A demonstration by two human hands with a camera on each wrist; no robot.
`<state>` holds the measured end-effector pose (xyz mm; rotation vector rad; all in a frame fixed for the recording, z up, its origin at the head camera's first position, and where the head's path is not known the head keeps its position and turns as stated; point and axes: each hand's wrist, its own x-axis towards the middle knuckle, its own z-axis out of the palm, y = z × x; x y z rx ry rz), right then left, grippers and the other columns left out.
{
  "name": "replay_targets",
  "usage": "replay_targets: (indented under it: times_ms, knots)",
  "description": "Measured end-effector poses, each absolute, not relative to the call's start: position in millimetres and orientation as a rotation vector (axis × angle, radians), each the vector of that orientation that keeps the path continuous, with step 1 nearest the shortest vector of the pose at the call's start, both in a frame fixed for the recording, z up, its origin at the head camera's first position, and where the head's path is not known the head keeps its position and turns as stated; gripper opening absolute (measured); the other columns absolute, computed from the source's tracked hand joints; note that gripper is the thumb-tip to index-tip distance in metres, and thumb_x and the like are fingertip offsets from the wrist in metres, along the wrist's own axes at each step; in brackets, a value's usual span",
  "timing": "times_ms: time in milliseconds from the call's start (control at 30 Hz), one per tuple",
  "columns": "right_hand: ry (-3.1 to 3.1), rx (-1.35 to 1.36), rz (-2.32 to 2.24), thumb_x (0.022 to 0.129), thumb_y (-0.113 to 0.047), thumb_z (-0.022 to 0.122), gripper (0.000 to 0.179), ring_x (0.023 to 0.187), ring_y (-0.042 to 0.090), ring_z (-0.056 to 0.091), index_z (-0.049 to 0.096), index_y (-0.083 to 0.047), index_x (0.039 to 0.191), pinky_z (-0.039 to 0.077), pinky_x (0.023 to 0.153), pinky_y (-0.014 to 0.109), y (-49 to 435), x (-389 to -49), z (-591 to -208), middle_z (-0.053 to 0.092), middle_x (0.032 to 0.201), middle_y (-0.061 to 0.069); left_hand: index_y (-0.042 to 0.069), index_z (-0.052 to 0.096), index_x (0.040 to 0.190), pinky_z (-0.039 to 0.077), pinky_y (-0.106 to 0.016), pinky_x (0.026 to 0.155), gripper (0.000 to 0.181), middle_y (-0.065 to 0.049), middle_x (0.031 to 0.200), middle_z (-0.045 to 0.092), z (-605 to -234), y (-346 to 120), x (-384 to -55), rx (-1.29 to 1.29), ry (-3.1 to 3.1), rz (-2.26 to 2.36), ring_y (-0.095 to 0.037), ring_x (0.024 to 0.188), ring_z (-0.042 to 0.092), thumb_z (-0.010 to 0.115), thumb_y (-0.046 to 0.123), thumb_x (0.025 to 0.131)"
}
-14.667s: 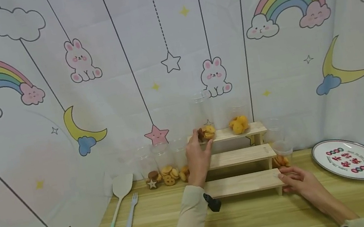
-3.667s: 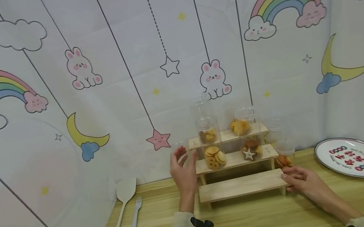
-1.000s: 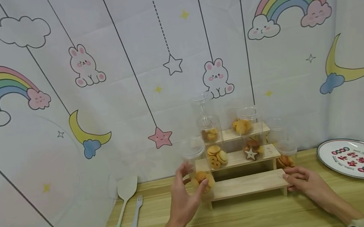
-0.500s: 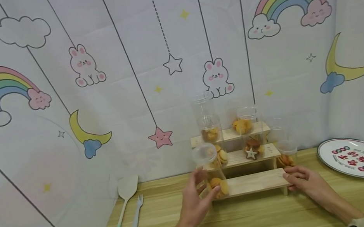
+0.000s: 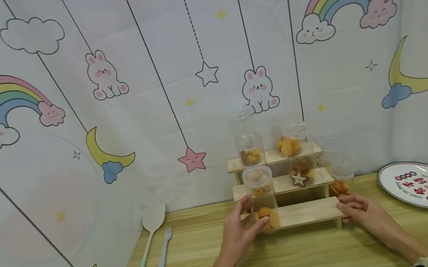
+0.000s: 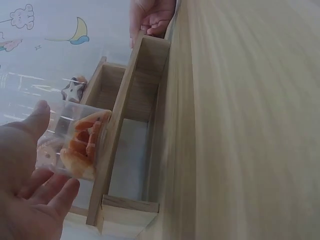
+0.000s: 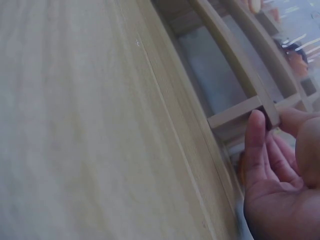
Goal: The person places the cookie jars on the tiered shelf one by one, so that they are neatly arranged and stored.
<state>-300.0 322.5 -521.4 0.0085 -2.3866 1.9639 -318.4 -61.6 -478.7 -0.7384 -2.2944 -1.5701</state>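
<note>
A clear jar of cookies (image 5: 267, 219) stands upright at the left end of the lowest board; in the left wrist view its base meets the wood. My left hand (image 5: 239, 227) holds this jar low down, thumb in front and fingers on its left side. The three-step wooden display stand (image 5: 305, 213) sits on the table. At the right end of its bottom step, my right hand (image 5: 370, 219) pinches the board between thumb and fingers, seen also in the right wrist view (image 7: 275, 165). The middle step bears a jar with star cookies (image 5: 302, 174) and another jar behind the held one.
On the top step are two jars, one with mixed cookies (image 5: 250, 156) and one with yellow pieces (image 5: 288, 146). Further jars (image 5: 340, 186) stand right of the stand. A plate (image 5: 425, 187) lies far right; a spatula (image 5: 154, 218) and a fork (image 5: 164, 250) lie left.
About fifteen seconds ago, jars stood left of the stand; two now occupy the middle step. Within the last second, my left hand brought another jar rightward onto the bottom step. The right hand stays put.
</note>
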Motion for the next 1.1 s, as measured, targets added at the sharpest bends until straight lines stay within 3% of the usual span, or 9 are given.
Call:
replay_targets:
  times_ms: [433, 667, 800, 933, 1100]
  knots:
    - [-2.390, 0.007, 1.972, 0.108, -0.035, 0.070, 0.067, 0.098, 0.008, 0.075, 0.048, 0.007, 0.154, 0.066, 0.088, 0.031, 324.4, -301.2, -521.1, 0.079, 0.118, 0.003, 0.010, 0.063, 0.144, 0.063, -0.039, 0.102, 0.058, -0.015, 0.139, 0.071, -489.5, -56.7, -323.7, -0.713, -2.265, -1.642, -0.034, 0.126, 0.071, 0.086, 0.030, 0.096]
    - [-2.389, 0.018, 1.970, 0.107, -0.035, 0.071, 0.066, 0.098, 0.009, 0.076, 0.049, 0.007, 0.154, 0.066, 0.088, 0.031, 323.6, -302.4, -521.3, 0.080, 0.118, 0.003, 0.020, 0.064, 0.142, 0.059, -0.040, 0.109, 0.053, -0.003, 0.138, 0.071, -490.0, -63.6, -321.8, -0.623, -2.299, -1.655, -0.024, 0.128, 0.069, 0.085, 0.037, 0.096]
    - [-2.411, 0.024, 1.901, 0.106, -0.037, 0.072, 0.064, 0.097, 0.011, 0.077, 0.053, 0.006, 0.150, 0.066, 0.087, 0.031, 322.6, -303.1, -521.2, 0.078, 0.121, 0.009, 0.015, 0.067, 0.137, 0.060, -0.037, 0.107, 0.045, -0.005, 0.132, 0.073, -488.9, -72.6, -319.6, -0.543, -2.259, -1.657, -0.025, 0.127, 0.069, 0.080, 0.037, 0.101]
    - [-2.488, -0.006, 1.696, 0.102, -0.047, 0.075, 0.061, 0.093, 0.013, 0.079, 0.065, 0.001, 0.139, 0.065, 0.084, 0.028, 323.3, -300.7, -517.6, 0.077, 0.126, 0.014, 0.009, 0.071, 0.129, 0.062, -0.030, 0.099, 0.031, -0.006, 0.121, 0.076, -490.3, -79.0, -319.4, -0.467, -2.211, -1.612, -0.023, 0.117, 0.071, 0.076, 0.027, 0.104]
    - [-2.507, -0.144, 1.379, 0.097, -0.064, 0.074, 0.058, 0.081, 0.013, 0.075, 0.076, -0.008, 0.113, 0.059, 0.071, 0.025, 330.5, -295.8, -506.6, 0.080, 0.105, 0.008, 0.005, 0.073, 0.117, 0.063, -0.025, 0.087, 0.015, -0.006, 0.107, 0.076, -496.8, -83.6, -322.6, -0.390, -2.179, -1.551, -0.020, 0.101, 0.071, 0.075, 0.011, 0.103]
